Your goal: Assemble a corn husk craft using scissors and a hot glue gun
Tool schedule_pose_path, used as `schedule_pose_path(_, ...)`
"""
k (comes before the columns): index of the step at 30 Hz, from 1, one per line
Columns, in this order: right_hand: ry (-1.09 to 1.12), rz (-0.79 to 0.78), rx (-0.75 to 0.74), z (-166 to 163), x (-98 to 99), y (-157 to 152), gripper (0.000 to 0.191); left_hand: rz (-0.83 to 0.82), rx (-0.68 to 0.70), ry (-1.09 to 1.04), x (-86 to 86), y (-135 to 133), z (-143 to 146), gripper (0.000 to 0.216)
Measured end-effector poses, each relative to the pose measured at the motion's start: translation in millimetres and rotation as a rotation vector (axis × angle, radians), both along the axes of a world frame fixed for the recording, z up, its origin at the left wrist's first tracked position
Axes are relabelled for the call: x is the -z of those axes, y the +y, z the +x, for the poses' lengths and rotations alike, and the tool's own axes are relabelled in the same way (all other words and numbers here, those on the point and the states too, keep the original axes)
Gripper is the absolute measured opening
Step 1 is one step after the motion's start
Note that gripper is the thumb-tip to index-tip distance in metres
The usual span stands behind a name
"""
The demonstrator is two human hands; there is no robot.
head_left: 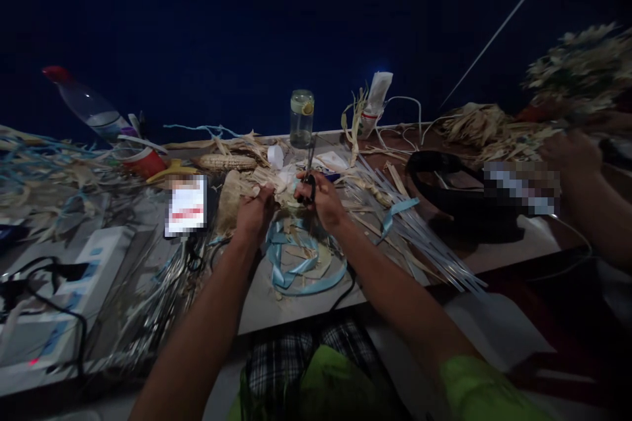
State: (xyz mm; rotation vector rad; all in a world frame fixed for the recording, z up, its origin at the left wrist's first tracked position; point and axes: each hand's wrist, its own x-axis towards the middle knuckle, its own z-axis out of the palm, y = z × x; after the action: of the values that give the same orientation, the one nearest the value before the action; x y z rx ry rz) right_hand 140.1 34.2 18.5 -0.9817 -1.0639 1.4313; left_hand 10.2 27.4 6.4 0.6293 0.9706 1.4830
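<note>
Over the middle of the table, my right hand (324,202) grips scissors (310,189) by their dark handles, the blades pointing up and away from me. My left hand (254,212) is closed in a pinch on a pale piece of corn husk (283,195), left of the scissors. A loose coil of light blue ribbon (299,288) lies below both hands. Beyond my left hand there is a dried corn cob (227,162). A white cap (275,157) sits near the fingers. Dim light hides the exact finger contacts.
At the back stands a glass jar (301,122). A phone (186,207) and a power strip (93,270) lie left; a bottle (93,108) leans behind. Clear sticks (424,237) and a black stand-like object (459,200) are right. Another person's hand (570,154) works at far right.
</note>
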Motion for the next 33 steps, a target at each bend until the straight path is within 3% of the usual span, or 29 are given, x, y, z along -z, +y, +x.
schedule_pose_path(7,-0.174,-0.002,-0.354,-3.4,-8.3,-12.2,0.036,0.087,-0.121,-0.043,-6.0,2.8,-9.1,0.041)
schedule_pose_path(12,-0.276,0.054,-0.472,-5.0,-4.6,-15.9,0.034,0.101,-0.123,-0.022,-5.1,3.4,-9.7,0.039)
schedule_pose_path(17,-0.335,0.090,-0.484,-5.1,-0.8,-15.4,0.035,0.025,-0.143,0.088,-2.3,5.0,-8.1,0.039)
schedule_pose_path(28,-0.316,0.090,-0.446,-6.8,-1.1,-14.4,0.030,-0.060,-0.117,0.116,-5.4,2.4,-8.1,0.037)
schedule_pose_path(33,-0.319,0.092,-0.466,-6.5,0.9,-13.3,0.031,-0.094,-0.170,0.132,-6.3,2.0,-8.8,0.035)
